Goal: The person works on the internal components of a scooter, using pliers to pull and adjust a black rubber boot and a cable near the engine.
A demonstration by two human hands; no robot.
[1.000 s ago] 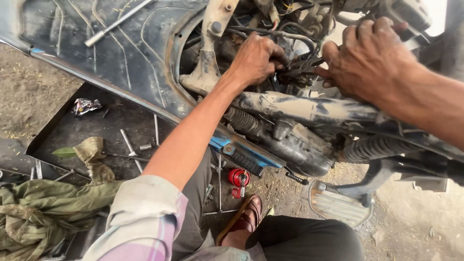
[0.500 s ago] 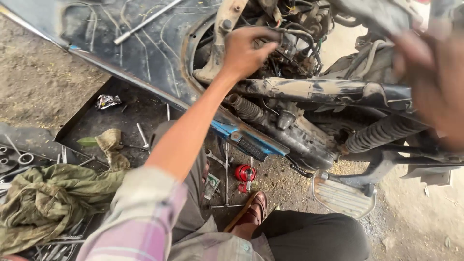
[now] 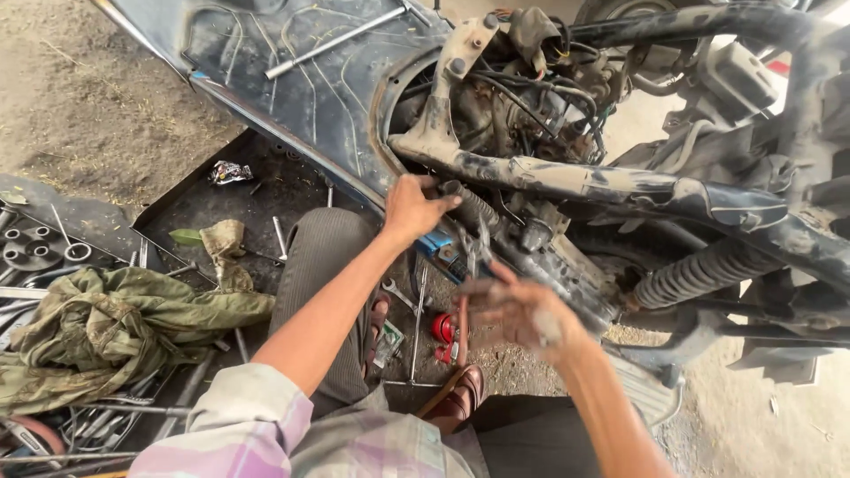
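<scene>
The pliers [image 3: 472,265], with red handles, hang just below the dusty frame tube [image 3: 611,186] of the stripped motorcycle, and the right hand [image 3: 522,310] has its fingers closed around those handles, though blur softens the grip. The left hand [image 3: 413,209] curls its fingers on a ribbed black hose [image 3: 474,205] directly under the same tube. Left of the frame lie a black metal tray [image 3: 190,208] and an olive rag [image 3: 115,327].
</scene>
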